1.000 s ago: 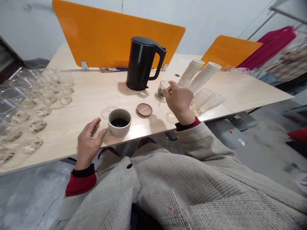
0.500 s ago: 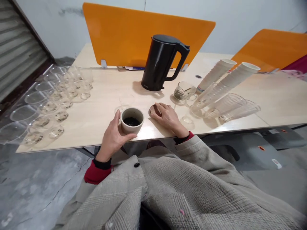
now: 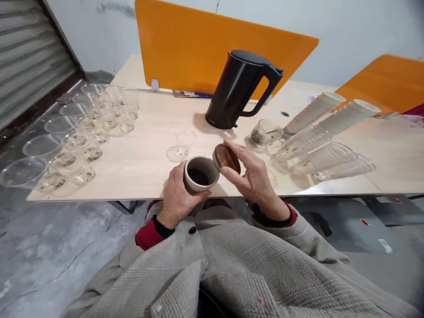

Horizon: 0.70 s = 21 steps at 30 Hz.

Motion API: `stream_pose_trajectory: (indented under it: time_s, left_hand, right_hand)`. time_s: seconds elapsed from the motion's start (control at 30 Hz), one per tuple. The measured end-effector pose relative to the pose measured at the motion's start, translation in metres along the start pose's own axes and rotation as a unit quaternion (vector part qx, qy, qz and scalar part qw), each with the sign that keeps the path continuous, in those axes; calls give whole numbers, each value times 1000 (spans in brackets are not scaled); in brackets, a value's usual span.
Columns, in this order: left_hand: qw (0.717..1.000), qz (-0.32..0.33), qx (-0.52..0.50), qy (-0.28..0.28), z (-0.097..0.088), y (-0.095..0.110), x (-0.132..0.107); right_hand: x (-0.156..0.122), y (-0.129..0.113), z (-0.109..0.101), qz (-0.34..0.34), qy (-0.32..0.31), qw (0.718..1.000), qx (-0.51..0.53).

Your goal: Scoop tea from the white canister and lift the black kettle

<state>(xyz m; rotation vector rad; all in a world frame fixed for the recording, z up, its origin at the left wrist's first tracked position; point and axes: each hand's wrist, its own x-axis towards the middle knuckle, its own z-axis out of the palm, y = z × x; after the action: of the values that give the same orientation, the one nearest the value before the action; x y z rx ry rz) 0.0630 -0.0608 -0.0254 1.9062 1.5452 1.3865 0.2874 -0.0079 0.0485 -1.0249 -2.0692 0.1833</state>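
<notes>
My left hand [image 3: 181, 193] is wrapped round a pale ceramic canister [image 3: 212, 176] with dark loose contents, perhaps tea leaves, near the table's front edge. Between the thumb and fingers of my right hand [image 3: 252, 174] is a round wooden lid [image 3: 228, 159], tilted on edge close beside the canister's rim. Just behind the canister stands a small clear cup [image 3: 185, 138]. A ribbed glass mug [image 3: 265, 132] with something dark in it sits beyond my right hand.
A black electric kettle [image 3: 236, 90] stands before an orange partition [image 3: 185, 48]. Rows of clear plastic cups [image 3: 74, 145] fill the table's left end. Leaning stacks of paper cups [image 3: 347, 117] and clear plastic cups [image 3: 326, 157] are on the right. A grey chair [image 3: 347, 225] is below the table.
My right hand has lifted the wooden lid off the table and brought it up beside the canister's rim. My left hand now wraps the canister more closely. The view has shifted slightly.
</notes>
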Motion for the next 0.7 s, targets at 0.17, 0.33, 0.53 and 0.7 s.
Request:
stream_pose_trajectory:
  time_s: [0.17,0.33,0.53,0.7]
  left_hand:
    - [1000,17,14,11,3,-2,1]
    - [999,20,37,17,5,-1,-1]
    - [998,44,45,28,10,-5,-2]
    - [998,39,39,30,11,-4,0]
  right_hand:
    - [8,-34,17,-89,-61,993,-40]
    - [8,-42,28,-91,-135,982,-91]
    - [7,-47,29,-83,-168,975,-120]
    - [8,-47,33,-95,-178,972,-118]
